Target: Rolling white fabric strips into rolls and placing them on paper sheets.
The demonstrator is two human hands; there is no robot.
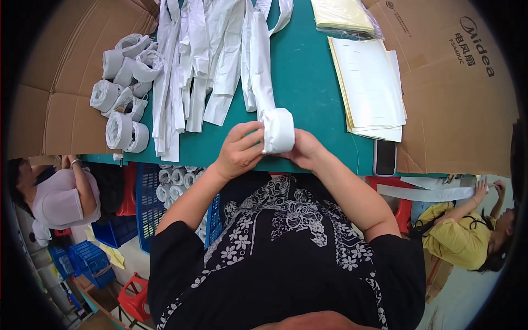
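Between my two hands, at the near edge of the green table, is a white rolled strip [281,131], wound into a thick ring. A long white strip [258,60] runs from beside it toward the far edge. My left hand [242,147] grips the ring's left side with bent fingers. On the right side my right hand [303,148] holds it, its fingertips partly hidden behind the roll. Several flat white strips [220,55] lie lengthwise to the left of the roll. Finished-looking white rolls [119,130] are piled farther left, beside the cardboard.
Cardboard walls [456,104] flank the green table [308,71]. A paper stack [371,82] and a phone [385,158] lie at the right. Below the table edge stands a blue crate [147,203] near more white rolls [176,179]. Other people [462,234] work on both sides.
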